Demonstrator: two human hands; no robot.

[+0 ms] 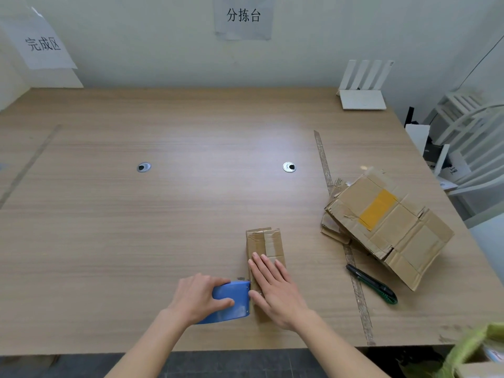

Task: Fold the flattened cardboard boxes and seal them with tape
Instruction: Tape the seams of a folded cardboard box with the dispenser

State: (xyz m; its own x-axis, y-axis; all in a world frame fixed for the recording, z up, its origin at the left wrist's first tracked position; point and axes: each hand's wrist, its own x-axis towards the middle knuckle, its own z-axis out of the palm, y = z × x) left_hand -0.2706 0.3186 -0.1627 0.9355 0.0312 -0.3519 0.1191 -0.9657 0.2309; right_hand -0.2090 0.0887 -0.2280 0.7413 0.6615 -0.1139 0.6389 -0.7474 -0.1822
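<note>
A small brown cardboard box [265, 248], creased and taped along its top seam, lies near the front edge of the pale wood-grain surface [163, 214]. The right hand [275, 291] presses flat on it, fingers straight. The left hand [197, 297] has its grip curled around a blue plastic tape dispenser [231, 301] touching the box's near end. Flattened boxes [387, 222] are stacked to the right, a green-handled knife [372, 285] beside them. Paper signs [243, 16] hang on the white wall.

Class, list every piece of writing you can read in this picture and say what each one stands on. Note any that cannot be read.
"分拣台": on the paper sheet taped to the back wall.
"完成区": on the paper sheet on the left wall.
Dark marks on the white card beside the table at right: too small and blurred to read.
The cardboard boxes and the blue tape dispenser show no readable text.
</note>
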